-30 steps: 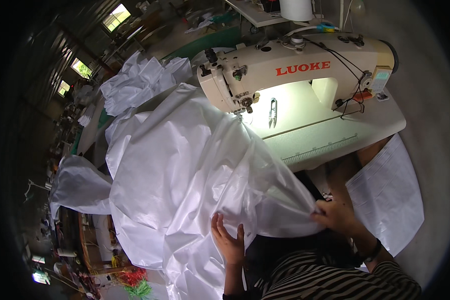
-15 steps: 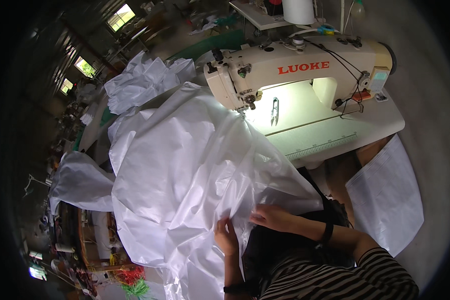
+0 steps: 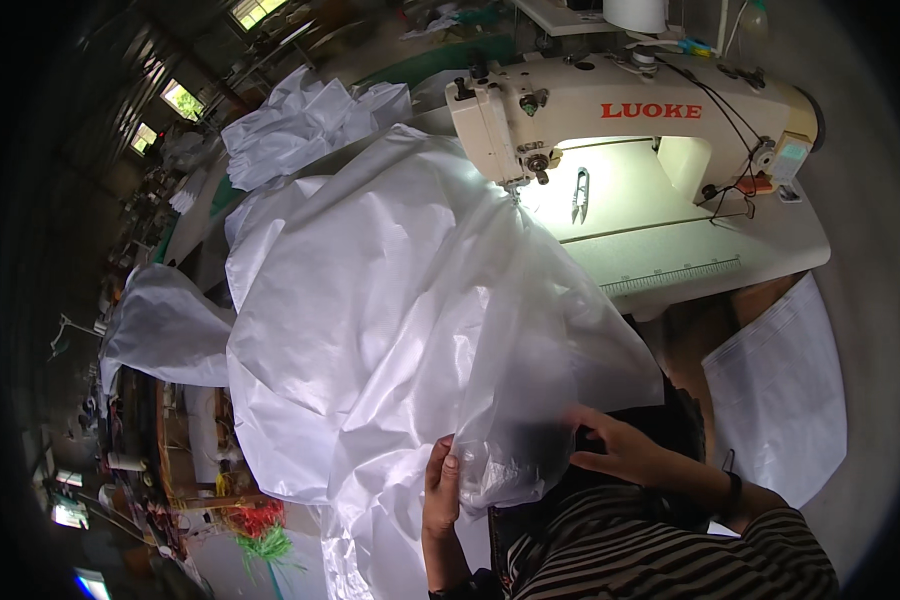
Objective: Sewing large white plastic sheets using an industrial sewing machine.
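A large sheet of thin, shiny white plastic-like material [image 3: 370, 290] spreads in folds from the sewing machine [image 3: 660, 105] down to my lap. Its far edge lies under the machine's needle area. At the sheet's near edge, my left hand [image 3: 443, 490] pinches a fold between thumb and fingers. To the right of it, my right hand [image 3: 620, 450] is beside the sheet's edge, thumb and fingers apart, the fingertips blurred against the material. Between the hands the sheet looks see-through over my dark clothing.
Thread snips [image 3: 580, 195] lie on the lit machine bed [image 3: 650, 262]. A separate white piece [image 3: 780, 390] hangs at the right. Crumpled white material [image 3: 310, 125] is heaped behind the sheet. Red and green strands [image 3: 260, 530] lie at lower left. A white thread cone [image 3: 635, 14] stands at the back.
My right hand has moved right, away from the left, and its fingers have spread. The near part of the sheet is opened out between the hands. The whole view has shifted slightly.
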Motion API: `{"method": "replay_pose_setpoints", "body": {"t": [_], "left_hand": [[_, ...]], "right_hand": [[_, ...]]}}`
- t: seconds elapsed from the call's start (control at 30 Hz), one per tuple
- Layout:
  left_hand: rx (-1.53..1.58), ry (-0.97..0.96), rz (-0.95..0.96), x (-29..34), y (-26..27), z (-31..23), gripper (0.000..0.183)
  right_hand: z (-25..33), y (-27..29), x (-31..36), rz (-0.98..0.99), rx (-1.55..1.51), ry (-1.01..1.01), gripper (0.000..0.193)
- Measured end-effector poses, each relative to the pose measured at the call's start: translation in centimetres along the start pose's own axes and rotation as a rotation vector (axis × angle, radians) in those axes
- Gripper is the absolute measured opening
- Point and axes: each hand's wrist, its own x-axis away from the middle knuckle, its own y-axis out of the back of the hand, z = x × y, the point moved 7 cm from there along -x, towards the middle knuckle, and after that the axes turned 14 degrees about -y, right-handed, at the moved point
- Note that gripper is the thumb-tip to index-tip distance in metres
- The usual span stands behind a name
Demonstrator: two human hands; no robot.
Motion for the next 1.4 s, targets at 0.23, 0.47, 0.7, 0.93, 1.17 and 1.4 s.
{"method": "replay_pose_setpoints", "body": {"t": [0.23, 0.47, 0.7, 0.93, 1.17, 1.4], "left_hand": [[0.06, -0.058, -0.068, -1.0, 4.8, 2.3, 0.032], [0.172, 0.045, 0.019, -0.8, 1.9, 2.6, 0.025], [0.078, 0.048, -0.031, 0.0, 4.0, 4.2, 0.016], [-0.995, -0.44, -0.307, -0.5, 1.6, -0.7, 0.014], [-0.839, -0.539, 0.009, 0.4, -5.4, 1.0, 0.046], [-1.087, -0.592, -0.15, -4.8, -4.6, 5.7, 0.067]], "right_hand": [[0.7, 0.6, 2.5, 0.578, -0.579, -0.262, 0.024], [-4.7, 1.0, 1.8, 0.223, -0.278, -0.189, 0.065], [-0.6, -2.5, 1.1, 0.652, -0.505, -0.022, 0.021], [-3.7, 3.6, 7.9, 0.466, -0.539, -0.326, 0.014], [-4.0, 4.0, 8.2, 0.378, -0.65, -0.268, 0.012], [-3.6, 3.9, 8.6, 0.364, -0.569, -0.233, 0.013]]}}
